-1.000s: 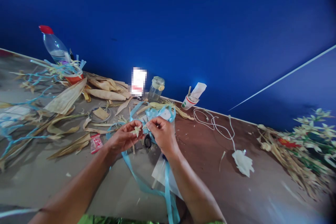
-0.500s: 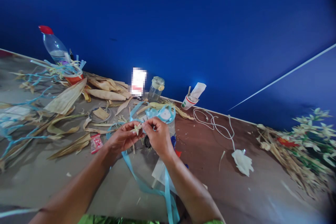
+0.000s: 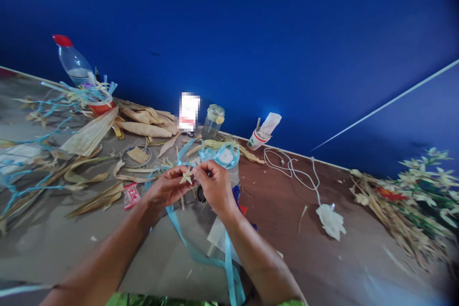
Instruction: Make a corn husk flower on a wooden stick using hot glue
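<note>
A small pale star-shaped flower (image 3: 187, 177), which looks folded from dried husk, is pinched in the fingers of my left hand (image 3: 168, 185). Thumb and forefinger of my right hand (image 3: 214, 186) are pressed together right at the flower's edge; what lies between their tips is hidden. Just behind the hands lies a roll of light blue ribbon (image 3: 226, 157). A long tail of blue ribbon (image 3: 186, 243) trails under my wrists toward the table's front. Partly covered by my right hand is a dark round ring (image 3: 201, 194).
Dried corn husks (image 3: 91, 136) and blue-wrapped stems spread over the left side. Along the blue wall stand a red-capped bottle (image 3: 75, 63), a lit screen (image 3: 189, 111), a glass jar (image 3: 212, 122) and a paper cup (image 3: 257, 139). A white cable (image 3: 296, 172) and husk flowers (image 3: 426, 177) lie right.
The flower has turned slightly in my left fingers, so its petals face me more openly. My right fingertips have shifted a little; everything else stays in place.
</note>
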A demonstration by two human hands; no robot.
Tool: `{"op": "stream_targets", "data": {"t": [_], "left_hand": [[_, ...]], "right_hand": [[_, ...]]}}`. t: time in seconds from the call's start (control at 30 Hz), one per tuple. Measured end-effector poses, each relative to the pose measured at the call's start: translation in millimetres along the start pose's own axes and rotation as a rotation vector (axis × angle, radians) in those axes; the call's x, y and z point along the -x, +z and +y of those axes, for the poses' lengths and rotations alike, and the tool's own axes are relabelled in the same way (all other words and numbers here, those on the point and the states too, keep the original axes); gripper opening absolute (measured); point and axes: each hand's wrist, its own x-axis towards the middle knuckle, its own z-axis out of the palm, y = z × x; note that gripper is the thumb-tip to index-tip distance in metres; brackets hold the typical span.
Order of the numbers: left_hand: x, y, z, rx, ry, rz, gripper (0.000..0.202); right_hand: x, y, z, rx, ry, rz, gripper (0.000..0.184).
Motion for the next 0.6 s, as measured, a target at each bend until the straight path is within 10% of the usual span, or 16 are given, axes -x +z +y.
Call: {"op": "stream_targets", "data": {"t": [0.6], "left_hand": [[0.4, 4.6, 3.7, 0.004, 0.021, 0.022, 0.014]], "right_hand": [[0.1, 4.0, 3.5, -0.113, 0.03, -0.032, 0.015]]}}
